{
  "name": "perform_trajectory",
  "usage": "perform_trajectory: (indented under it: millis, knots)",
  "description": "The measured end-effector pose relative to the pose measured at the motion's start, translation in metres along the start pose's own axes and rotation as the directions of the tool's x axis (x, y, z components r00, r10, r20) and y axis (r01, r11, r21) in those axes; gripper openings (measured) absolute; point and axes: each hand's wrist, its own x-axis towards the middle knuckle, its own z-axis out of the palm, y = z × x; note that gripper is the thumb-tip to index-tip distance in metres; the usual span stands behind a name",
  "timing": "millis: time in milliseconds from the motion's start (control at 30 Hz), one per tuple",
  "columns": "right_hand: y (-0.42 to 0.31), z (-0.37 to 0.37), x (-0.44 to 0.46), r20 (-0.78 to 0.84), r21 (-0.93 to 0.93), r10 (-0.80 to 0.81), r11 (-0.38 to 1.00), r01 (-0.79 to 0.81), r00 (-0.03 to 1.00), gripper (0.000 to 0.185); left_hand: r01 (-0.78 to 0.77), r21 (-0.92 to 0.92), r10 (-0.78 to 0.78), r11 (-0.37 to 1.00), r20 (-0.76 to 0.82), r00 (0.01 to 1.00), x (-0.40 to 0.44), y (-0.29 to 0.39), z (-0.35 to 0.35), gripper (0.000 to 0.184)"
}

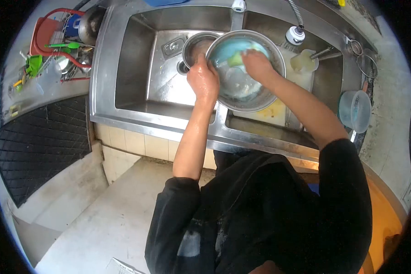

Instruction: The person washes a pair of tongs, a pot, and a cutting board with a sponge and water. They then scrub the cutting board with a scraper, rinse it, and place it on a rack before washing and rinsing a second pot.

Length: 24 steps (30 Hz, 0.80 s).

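Observation:
A large metal bowl point(276, 89) is held tilted over the divider between two sink basins, its inside wet and soapy. At the bowl's left rim my left hand point(203, 78) is closed, gripping the edge, and looks wet. My right hand point(257, 65) is inside the bowl, closed around a green sponge point(235, 59) that is partly hidden by the fingers. Behind my left hand, a smaller metal pot point(187, 51) sits at the left basin; the large bowl and my hand hide part of it.
Left basin point(169, 89) has a drain. The right basin holds a clear plastic jug point(301, 62) and a whitish board point(271, 114). A spray faucet head point(295, 34) hangs above. Plastic tubs point(357, 111) and strainers point(366, 66) lie right; a dish rack point(68, 55) with utensils stands left.

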Motion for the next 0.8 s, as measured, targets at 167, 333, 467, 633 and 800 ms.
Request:
perform_trajectory:
  millis: [167, 333, 467, 633, 800]
  knots:
    - [-0.039, -0.049, -0.039, 0.693, 0.127, 0.11, 0.954, -0.271, 0.713, 0.043, -0.112, -0.184, 0.09, 0.977, -0.127, 0.988, -0.005, 0.021, 0.002, 0.004]
    - [-0.079, -0.005, -0.044, 0.528, 0.842, 0.118, 0.056, -0.537, 0.841, 0.048, -0.112, -0.221, 0.085, 0.969, -0.128, 0.988, -0.009, 0.02, 0.002, 0.008]
    - [-0.072, 0.01, -0.044, 0.518, 0.785, -0.013, 0.405, -0.469, 0.855, 0.046, -0.163, -0.122, 0.159, 0.979, -0.047, 0.986, -0.011, 0.024, -0.004, 0.005]
    - [-0.011, -0.002, -0.086, 0.426, 0.175, 0.165, 0.95, -0.26, 0.89, 0.038, -0.211, -0.189, 0.199, 0.959, -0.085, 0.976, -0.013, 0.023, -0.012, 0.004]
    - [0.023, -0.025, -0.053, 0.179, -0.146, -0.062, 0.985, 0.089, 0.982, 0.044, -0.318, -0.16, 0.311, 0.935, -0.069, 0.948, -0.01, 0.029, -0.015, 0.007]
